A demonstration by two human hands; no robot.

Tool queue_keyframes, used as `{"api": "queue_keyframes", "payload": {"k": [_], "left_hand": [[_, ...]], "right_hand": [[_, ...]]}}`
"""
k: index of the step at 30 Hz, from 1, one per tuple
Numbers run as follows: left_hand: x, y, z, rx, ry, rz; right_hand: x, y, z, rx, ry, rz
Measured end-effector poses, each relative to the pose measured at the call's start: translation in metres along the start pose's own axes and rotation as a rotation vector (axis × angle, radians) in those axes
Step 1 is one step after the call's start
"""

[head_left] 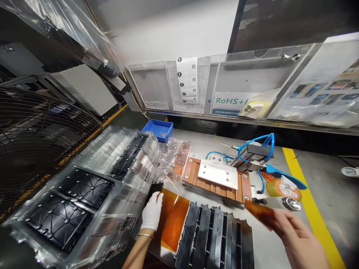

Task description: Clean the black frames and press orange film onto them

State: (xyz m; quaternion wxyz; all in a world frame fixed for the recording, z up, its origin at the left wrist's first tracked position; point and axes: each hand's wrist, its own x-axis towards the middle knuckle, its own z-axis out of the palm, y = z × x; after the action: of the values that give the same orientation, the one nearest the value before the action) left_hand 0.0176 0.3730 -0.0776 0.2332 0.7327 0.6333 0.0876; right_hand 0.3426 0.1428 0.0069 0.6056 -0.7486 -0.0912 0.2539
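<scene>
My left hand, in a white glove, rests at the left edge of an amber film sheet, its fingers closed on that edge. To the right of the sheet lies a row of several black ribbed plastic parts. My bare right hand, blurred, pinches a small amber film piece near the right corner of a brown fixture with a white metal plate on it.
Stacked clear trays with black parts fill the left. A blue bin, crumpled clear plastic, a pneumatic cylinder with blue hoses, tape rolls and a round metal button are farther back.
</scene>
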Motion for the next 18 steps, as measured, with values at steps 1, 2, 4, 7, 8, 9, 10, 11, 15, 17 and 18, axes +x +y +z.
{"api": "queue_keyframes", "payload": {"k": [1,2,4,7,8,9,10,11,15,17,18], "left_hand": [[0.003,0.005,0.004,0.001,0.006,0.031],[0.005,0.012,0.005,-0.001,0.014,0.065],[0.003,0.027,-0.001,-0.016,0.017,0.125],[-0.013,0.064,-0.023,-0.104,-0.105,0.204],[-0.020,0.080,-0.031,-0.168,-0.214,0.229],[-0.027,0.095,-0.038,-0.311,-0.438,0.215],[-0.033,0.111,-0.044,-0.405,-0.639,0.202],[-0.039,0.125,-0.048,-0.455,-0.756,0.220],[-0.053,0.161,-0.050,-0.428,-0.859,0.271],[-0.054,0.167,-0.047,-0.346,-0.836,0.310],[-0.052,0.168,-0.046,-0.293,-0.810,0.349]], "right_hand": [[0.001,-0.002,0.005,-0.071,-0.093,0.017],[0.001,-0.004,0.010,-0.114,-0.206,0.041],[-0.002,-0.009,0.022,-0.146,-0.443,0.076],[-0.009,-0.014,0.040,-0.185,-0.705,0.119],[-0.012,-0.015,0.046,-0.199,-0.750,0.134],[-0.014,-0.015,0.052,-0.211,-0.785,0.147],[-0.016,-0.015,0.056,-0.222,-0.816,0.159],[-0.017,-0.015,0.061,-0.229,-0.839,0.167],[-0.019,-0.019,0.070,-0.258,-0.914,0.185],[-0.018,-0.021,0.069,-0.266,-0.936,0.196],[-0.018,-0.022,0.067,-0.273,-0.950,0.201]]}}
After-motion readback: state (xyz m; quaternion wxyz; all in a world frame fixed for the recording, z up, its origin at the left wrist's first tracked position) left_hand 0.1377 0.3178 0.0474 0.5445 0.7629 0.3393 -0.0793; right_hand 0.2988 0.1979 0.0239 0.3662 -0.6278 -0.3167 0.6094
